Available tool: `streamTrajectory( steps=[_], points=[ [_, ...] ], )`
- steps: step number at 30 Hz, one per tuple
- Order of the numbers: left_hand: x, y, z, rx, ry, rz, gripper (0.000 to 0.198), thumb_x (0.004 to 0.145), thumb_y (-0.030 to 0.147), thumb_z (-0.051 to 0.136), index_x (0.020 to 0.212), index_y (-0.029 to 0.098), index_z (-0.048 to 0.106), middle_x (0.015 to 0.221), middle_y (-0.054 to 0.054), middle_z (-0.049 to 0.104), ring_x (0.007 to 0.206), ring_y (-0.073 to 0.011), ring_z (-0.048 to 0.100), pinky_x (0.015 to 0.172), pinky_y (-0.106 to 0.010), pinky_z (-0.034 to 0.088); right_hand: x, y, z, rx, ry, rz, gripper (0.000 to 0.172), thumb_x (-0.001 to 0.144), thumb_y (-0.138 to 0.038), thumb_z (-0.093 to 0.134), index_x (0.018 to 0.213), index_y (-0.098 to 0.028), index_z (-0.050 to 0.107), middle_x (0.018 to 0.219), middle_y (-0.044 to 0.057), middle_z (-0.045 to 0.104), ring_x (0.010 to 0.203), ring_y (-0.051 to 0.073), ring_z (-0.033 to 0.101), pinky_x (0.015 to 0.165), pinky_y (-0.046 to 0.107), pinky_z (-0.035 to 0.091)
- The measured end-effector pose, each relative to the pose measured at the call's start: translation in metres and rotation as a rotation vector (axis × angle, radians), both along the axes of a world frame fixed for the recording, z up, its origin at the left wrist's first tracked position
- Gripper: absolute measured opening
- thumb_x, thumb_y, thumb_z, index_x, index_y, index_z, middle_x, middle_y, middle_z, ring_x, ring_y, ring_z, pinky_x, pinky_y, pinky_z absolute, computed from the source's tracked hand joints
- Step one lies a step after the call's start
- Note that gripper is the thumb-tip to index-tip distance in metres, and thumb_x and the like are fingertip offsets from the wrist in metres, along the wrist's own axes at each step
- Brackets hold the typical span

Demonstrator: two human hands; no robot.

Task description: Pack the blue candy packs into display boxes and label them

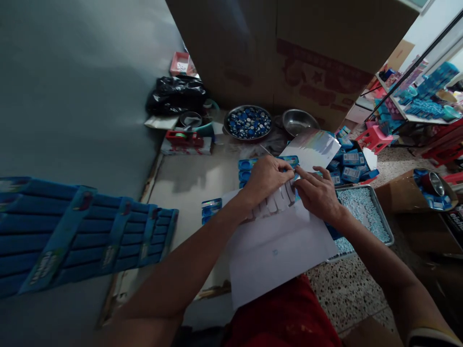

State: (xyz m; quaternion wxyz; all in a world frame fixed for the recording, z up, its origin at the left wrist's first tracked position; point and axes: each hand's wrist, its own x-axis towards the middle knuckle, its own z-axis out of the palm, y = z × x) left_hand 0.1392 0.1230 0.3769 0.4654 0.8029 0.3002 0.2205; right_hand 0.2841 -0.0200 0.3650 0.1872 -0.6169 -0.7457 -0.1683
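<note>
we saw both hands meet at the far edge of a white sheet (278,246), which lay half on the table (181,183) and half over the person's lap, probably so that it stayed flat and close. the far end of the sheet was cut into narrow strips (275,201), partly under the hands.

the left hand (267,180) was closed in a pinch, thumb against fingertips, right at a small blue packet (291,160) that lay at the top of the strips, beside a shiny holographic sheet (314,147). the right hand (318,193) lay spread and flat, its fingers stretched toward the same spot, pressing the paper down, it seemed, to steady it. more blue packets (248,165) lay in a row just to the left, within easy reach.

a tray of pale tablets (365,212) sat touching the right wrist's side, its near corner tucked under the white sheet. farther off stood a round dish of blue pieces (248,122), a steel bowl (298,121), a red tape dispenser (184,139) and a black bag (176,94), all against a cardboard box (307,58).

we could not tell whether the left pinch held the packet itself or a strip beneath it; the fingertips hid the contact. the blue stack (83,231) at the left was cut off by the frame and its print was too blurred to read.
</note>
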Motion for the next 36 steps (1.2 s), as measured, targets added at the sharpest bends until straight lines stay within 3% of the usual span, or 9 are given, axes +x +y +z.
streamTrajectory(
  steps=[8,13,17,20,24,27,30,34,36],
  points=[
    [-0.004,0.012,-0.004,-0.132,-0.024,-0.054,0.024,0.082,0.036,0.065,0.076,0.019,0.081,0.074,-0.001,0.074,0.073,-0.0183,0.063,0.069,-0.029,0.046,-0.005,-0.005,-0.003,-0.043,0.093,-0.025,0.019,0.105,-0.016,0.056,0.099,-0.026,0.071,0.134,0.003,0.077,0.111,0.020,0.071,0.113,0.044,0.037],
    [-0.002,0.014,-0.006,0.008,0.052,-0.025,0.026,0.085,0.033,0.063,0.085,0.017,0.084,0.072,-0.002,0.073,0.067,-0.0172,0.060,0.064,-0.029,0.041,-0.007,-0.007,0.005,0.019,0.066,-0.069,0.017,0.102,-0.025,0.064,0.089,-0.026,0.074,0.094,0.004,0.075,0.093,0.022,0.064,0.091,0.043,0.041],
    [0.022,0.028,-0.012,0.212,0.109,0.025,0.023,0.090,0.032,0.066,0.091,0.019,0.085,0.078,-0.006,0.076,0.075,-0.0209,0.064,0.071,-0.031,0.042,-0.031,-0.035,0.050,0.061,0.121,-0.137,0.016,0.098,-0.024,0.067,0.085,-0.026,0.074,0.073,0.002,0.061,0.077,0.021,0.057,0.074,0.040,0.039],
    [0.034,0.043,-0.001,0.256,0.083,0.005,0.018,0.090,0.032,0.074,0.097,0.019,0.085,0.086,-0.009,0.078,0.086,-0.0240,0.069,0.079,-0.032,0.045,-0.064,-0.062,0.100,-0.069,0.414,-0.107,0.009,0.096,-0.023,0.071,0.089,-0.027,0.074,0.070,-0.001,0.062,0.066,0.018,0.054,0.067,0.037,0.040],
    [-0.015,0.049,0.032,0.267,-0.188,0.110,0.035,0.082,0.038,0.087,0.110,0.020,0.079,0.095,-0.005,0.076,0.096,-0.0224,0.069,0.087,-0.030,0.047,-0.124,-0.071,0.134,-0.453,1.077,-0.038,0.008,0.093,-0.034,0.078,0.087,-0.029,0.076,0.061,-0.003,0.058,0.052,0.014,0.044,0.052,0.032,0.033],
    [-0.104,0.029,0.030,0.239,-0.394,0.465,0.027,0.093,0.047,0.076,0.100,0.021,0.076,0.087,-0.002,0.072,0.085,-0.0166,0.066,0.082,-0.028,0.048,-0.175,-0.057,0.111,-0.789,1.585,0.036,0.019,0.087,-0.043,0.083,0.082,-0.027,0.075,0.065,-0.002,0.061,0.055,0.013,0.045,0.050,0.029,0.031],
    [-0.198,-0.013,-0.017,-0.061,-0.481,0.816,0.041,0.094,0.061,0.068,0.084,0.022,0.070,0.071,0.001,0.066,0.065,-0.0126,0.058,0.068,-0.026,0.047,-0.225,-0.036,0.056,-0.934,1.878,0.044,0.027,0.082,-0.047,0.086,0.078,-0.024,0.072,0.066,-0.003,0.060,0.056,0.011,0.044,0.051,0.026,0.031],
    [-0.279,-0.070,-0.100,-0.947,-0.447,0.680,0.083,0.076,0.098,0.052,0.079,0.018,0.072,0.073,-0.011,0.074,0.065,-0.0185,0.068,0.063,-0.030,0.054,-0.270,-0.007,-0.031,-0.868,1.951,-0.131,0.033,0.074,-0.049,0.088,0.077,-0.021,0.070,0.061,-0.006,0.050,0.053,0.008,0.034,0.049,0.023,0.026],
    [-0.298,-0.088,-0.127,-1.201,-0.475,0.599,0.096,0.069,0.106,0.045,0.084,0.016,0.075,0.083,-0.016,0.079,0.075,-0.0246,0.076,0.069,-0.034,0.060,-0.279,0.006,-0.067,-0.889,1.933,-0.202,0.037,0.069,-0.049,0.089,0.076,-0.020,0.067,0.058,-0.008,0.044,0.051,0.007,0.031,0.048,0.023,0.025]
  ],
)
